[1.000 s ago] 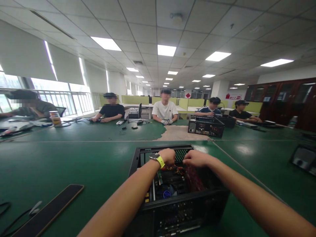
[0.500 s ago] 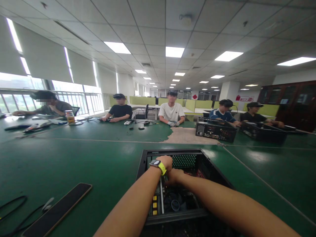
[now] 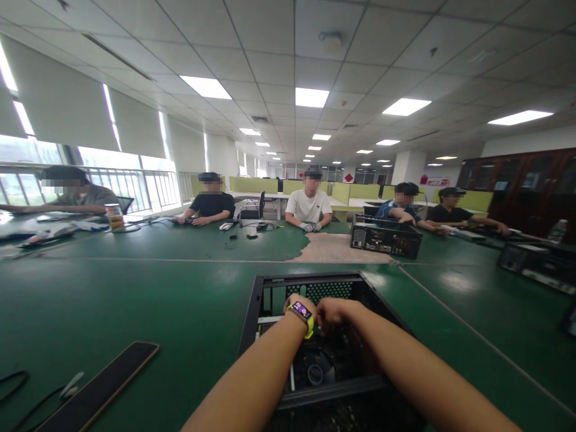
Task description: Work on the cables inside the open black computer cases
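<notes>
the open computer case (image 3: pixel 315 336) lies on the green table (image 3: pixel 135 288) just in front of the person. both hands have come deeper into it than a second ago. the left hand (image 3: pixel 297 303) and right hand (image 3: pixel 330 313) are curled, touching; what they grip i cannot tell. behind the case, other people sit in a bright office.

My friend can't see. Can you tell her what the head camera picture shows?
Two bare hands, left and right, reach together into an open black computer case on a green table. A watch is on the left wrist. Five people sit across the table.
</notes>
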The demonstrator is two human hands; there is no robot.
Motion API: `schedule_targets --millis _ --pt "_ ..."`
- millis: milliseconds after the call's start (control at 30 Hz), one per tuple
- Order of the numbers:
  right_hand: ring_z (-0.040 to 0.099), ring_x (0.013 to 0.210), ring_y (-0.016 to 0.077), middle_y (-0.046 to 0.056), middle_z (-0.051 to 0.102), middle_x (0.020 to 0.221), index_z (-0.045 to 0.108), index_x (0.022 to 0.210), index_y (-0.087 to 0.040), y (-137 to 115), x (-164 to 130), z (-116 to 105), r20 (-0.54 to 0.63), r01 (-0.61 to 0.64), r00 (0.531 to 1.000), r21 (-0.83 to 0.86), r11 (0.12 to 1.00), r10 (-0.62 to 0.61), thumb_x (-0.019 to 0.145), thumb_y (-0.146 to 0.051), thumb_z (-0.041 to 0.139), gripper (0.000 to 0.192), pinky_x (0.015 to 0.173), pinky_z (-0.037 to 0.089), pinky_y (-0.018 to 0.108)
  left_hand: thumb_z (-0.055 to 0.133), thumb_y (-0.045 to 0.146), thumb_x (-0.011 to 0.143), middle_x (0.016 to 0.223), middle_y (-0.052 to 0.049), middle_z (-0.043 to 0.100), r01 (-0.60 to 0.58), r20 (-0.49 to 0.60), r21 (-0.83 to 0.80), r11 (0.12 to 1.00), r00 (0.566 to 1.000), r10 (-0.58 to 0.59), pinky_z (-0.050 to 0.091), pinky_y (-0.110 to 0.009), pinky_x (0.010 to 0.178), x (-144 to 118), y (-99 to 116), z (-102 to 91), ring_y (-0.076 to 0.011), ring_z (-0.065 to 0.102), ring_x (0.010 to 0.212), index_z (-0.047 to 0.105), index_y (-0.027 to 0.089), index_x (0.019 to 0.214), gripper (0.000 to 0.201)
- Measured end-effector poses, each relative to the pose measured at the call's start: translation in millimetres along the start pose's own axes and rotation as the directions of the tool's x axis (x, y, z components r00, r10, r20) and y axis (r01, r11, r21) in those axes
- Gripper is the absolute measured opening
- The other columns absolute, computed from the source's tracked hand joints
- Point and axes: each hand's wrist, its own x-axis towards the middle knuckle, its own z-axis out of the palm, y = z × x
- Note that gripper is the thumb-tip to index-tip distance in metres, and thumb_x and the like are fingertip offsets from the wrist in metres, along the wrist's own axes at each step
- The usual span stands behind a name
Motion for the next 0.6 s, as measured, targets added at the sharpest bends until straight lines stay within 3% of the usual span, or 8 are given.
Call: schedule_targets --millis 100,400,600 --pt "0.057 0.067 0.0107 -0.002 0.065 0.080 0.068 0.087 -0.021 -3.1 3.0 -0.5 -0.045 0.014 0.999 -0.052 0.999 -0.017 0.056 -0.030 0.077 0.033 0.057 0.042 0.018 0.057 0.033 0.086 0.109 -0.008 0.063 0.027 0.046 0.031 0.999 0.999 -0.029 0.050 -0.045 0.085 1.2 3.4 1.2 -0.0216 0.059 0.100 0.061 0.014 0.104 0.026" --pt "0.061 0.063 0.0177 0.001 0.066 0.070 0.073 0.084 -0.019 -2.6 0.1 -7.6 0.083 -0.100 0.990 -0.189 0.977 0.117 0.046 -0.033 0.081 0.041 0.058 0.048 0.026 0.057 0.032 0.086 0.109 -0.008 0.061 -0.001 0.127 0.076 0.997 0.992 -0.009 0.049 -0.046 0.085 5.5 15.5 14.0 -0.0221 0.058 0.101 0.059 0.015 0.107 0.027" --pt "0.064 0.068 0.0203 0.004 0.067 0.074 0.072 0.086 -0.016 -1.4 5.2 -3.0 0.130 -0.141 0.977 -0.198 0.970 0.169 0.052 -0.036 0.079 0.041 0.062 0.051 0.029 0.059 0.032 0.085 0.112 -0.008 0.062 -0.062 0.142 0.110 0.992 0.989 0.046 0.049 -0.047 0.088 4.2 15.7 18.4 -0.0228 0.058 0.105 0.060 0.015 0.107 0.028"
